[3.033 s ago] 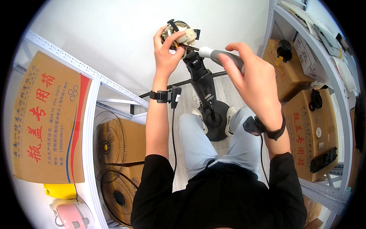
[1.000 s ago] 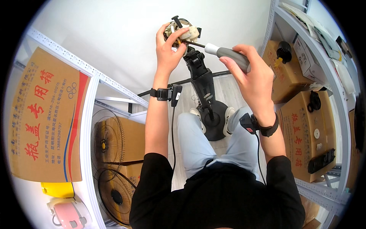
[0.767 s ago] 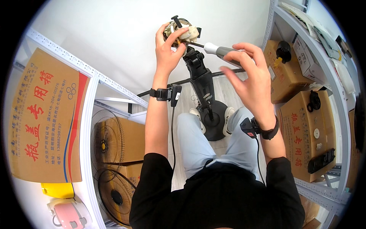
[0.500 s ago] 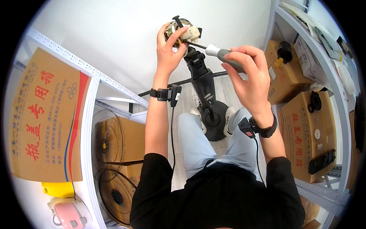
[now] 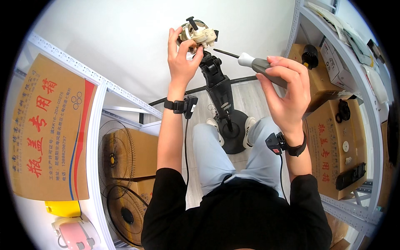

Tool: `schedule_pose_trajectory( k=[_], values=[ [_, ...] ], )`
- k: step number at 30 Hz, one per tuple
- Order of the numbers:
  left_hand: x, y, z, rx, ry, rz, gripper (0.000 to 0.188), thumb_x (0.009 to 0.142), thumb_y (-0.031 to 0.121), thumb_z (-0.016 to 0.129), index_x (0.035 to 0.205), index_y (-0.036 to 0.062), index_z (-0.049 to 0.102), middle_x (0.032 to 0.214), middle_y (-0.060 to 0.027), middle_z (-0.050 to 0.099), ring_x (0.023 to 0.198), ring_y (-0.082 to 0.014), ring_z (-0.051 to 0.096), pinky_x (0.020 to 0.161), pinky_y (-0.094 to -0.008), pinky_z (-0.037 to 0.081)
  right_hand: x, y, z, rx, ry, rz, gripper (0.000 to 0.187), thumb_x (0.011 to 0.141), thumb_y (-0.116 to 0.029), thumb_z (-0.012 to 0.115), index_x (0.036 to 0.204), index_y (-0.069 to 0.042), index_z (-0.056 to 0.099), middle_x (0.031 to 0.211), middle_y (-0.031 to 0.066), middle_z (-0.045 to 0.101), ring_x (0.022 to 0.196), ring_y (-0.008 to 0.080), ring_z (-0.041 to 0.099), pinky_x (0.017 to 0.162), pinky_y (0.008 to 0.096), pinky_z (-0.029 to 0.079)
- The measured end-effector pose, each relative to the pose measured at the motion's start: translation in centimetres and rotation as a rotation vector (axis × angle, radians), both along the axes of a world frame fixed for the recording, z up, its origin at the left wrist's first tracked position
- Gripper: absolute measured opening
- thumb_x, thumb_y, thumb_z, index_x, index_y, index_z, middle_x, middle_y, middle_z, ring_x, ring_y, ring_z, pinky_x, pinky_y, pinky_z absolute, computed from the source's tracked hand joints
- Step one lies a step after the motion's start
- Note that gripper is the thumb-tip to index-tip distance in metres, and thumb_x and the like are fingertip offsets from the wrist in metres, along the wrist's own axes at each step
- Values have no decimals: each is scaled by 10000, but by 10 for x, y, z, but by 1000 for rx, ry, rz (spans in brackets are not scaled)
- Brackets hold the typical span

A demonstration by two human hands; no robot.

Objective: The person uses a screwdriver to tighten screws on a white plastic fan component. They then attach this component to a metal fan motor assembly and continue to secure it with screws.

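On top of a black fan stand (image 5: 221, 89) sits a bare fan motor (image 5: 203, 36), with a cream plastic gear housing and a black knob sticking up. My left hand (image 5: 182, 58) is closed at the motor's left and lower side, thumb and index finger bent together at the bottom of the housing. Whether a small part is pinched between those fingertips is hidden. In my right hand (image 5: 289, 89) is a screwdriver (image 5: 260, 64) with a grey and white handle, gripped between thumb and fingers. Its dark tip points left toward the motor, apart from it.
Metal shelving (image 5: 125, 98) stands on the left with a cardboard box (image 5: 54, 129) and wire fan guards (image 5: 116, 150). At right, another rack holds boxes (image 5: 333, 146), a black motor cover (image 5: 310, 56) and small black parts. The stand's round base (image 5: 233, 143) lies between my feet.
The screwdriver in my right hand has drawn back to the right, its tip coming away from the motor. My left hand's index finger has curled down toward the thumb at the housing's underside.
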State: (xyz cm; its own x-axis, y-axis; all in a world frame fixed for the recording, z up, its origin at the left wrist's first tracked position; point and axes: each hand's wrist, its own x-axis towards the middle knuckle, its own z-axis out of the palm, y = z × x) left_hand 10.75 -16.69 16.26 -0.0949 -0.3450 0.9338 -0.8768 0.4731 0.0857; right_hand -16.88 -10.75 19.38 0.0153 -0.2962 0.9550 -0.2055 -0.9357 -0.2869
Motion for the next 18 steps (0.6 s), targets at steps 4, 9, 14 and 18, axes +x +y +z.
schedule_pose_trajectory(
  k=[4, 9, 14, 18],
  values=[
    [0, 1, 3, 33, 28, -22, 195, 735, 68, 711, 882, 81, 583, 1374, -172, 468, 1337, -441, 397, 981, -462, 462, -3, -3, -3, 13, -92, 37, 393, 691, 82, 782, 1021, -33, 602, 1019, 113, 636, 923, 225, 657, 760, 288, 559],
    [-9, 8, 7, 14, 119, -35, 194, 741, 90, 713, 861, 69, 562, 1336, -173, 493, 1251, -406, 492, 965, -451, 467, 5, -4, -9, 37, -212, 185, 442, 727, 54, 780, 1101, -28, 559, 1001, 125, 658, 900, 214, 655, 757, 297, 531],
    [-16, 7, 5, 13, 89, 98, 177, 732, 91, 723, 798, 61, 561, 1294, -164, 517, 1215, -376, 529, 921, -431, 494, 15, -13, -16, 81, -126, 189, 377, 793, 20, 725, 1129, -46, 567, 944, 88, 650, 791, 200, 624, 699, 306, 501],
    [-22, 11, 3, 11, 104, 165, 175, 724, 97, 736, 769, 62, 571, 1262, -153, 548, 1199, -361, 547, 895, -419, 508, 35, -20, -13, 213, -58, 139, 295, 831, -26, 688, 1106, -65, 588, 891, 90, 624, 783, 207, 624, 707, 314, 499]
  ],
)
